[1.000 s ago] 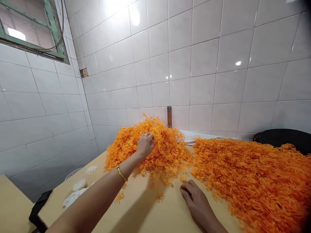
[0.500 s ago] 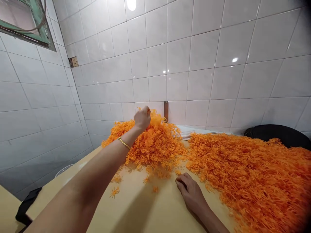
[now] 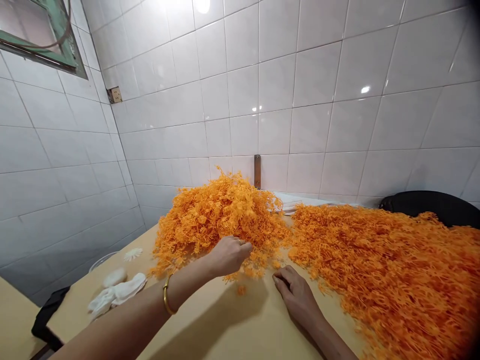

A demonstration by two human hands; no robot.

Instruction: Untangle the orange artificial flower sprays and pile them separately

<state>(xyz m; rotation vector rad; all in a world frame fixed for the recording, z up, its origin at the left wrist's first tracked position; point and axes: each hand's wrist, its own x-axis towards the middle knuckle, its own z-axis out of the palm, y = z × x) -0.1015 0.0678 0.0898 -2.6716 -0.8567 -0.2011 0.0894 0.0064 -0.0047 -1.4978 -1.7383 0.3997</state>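
Note:
My left hand (image 3: 229,256), with a gold bangle (image 3: 167,296) on the wrist, is closed at the near edge of a tall heap of orange plastic sprigs (image 3: 225,205). Whatever its fingers hold is hidden. To its right, my right hand (image 3: 296,292) rests on the yellowish tabletop (image 3: 240,325), fingers curled and thumb pressed against them. I cannot make out anything in that grip. Just beyond its knuckles lies a loose orange piece (image 3: 276,264). Another small orange piece (image 3: 241,289) lies below my left hand.
A wide spread of similar orange sprigs (image 3: 397,265) covers the right side. Behind it sits a black rounded object (image 3: 431,202). White cloth (image 3: 118,295) and a white spiky piece (image 3: 133,254) lie at left. A tiled wall (image 3: 315,120) with a brown metal strip (image 3: 257,171) bounds the back.
My left hand has come down from the top of the heap to its near edge, uncovering the heap's top and the white cloth. My right hand has stayed almost still.

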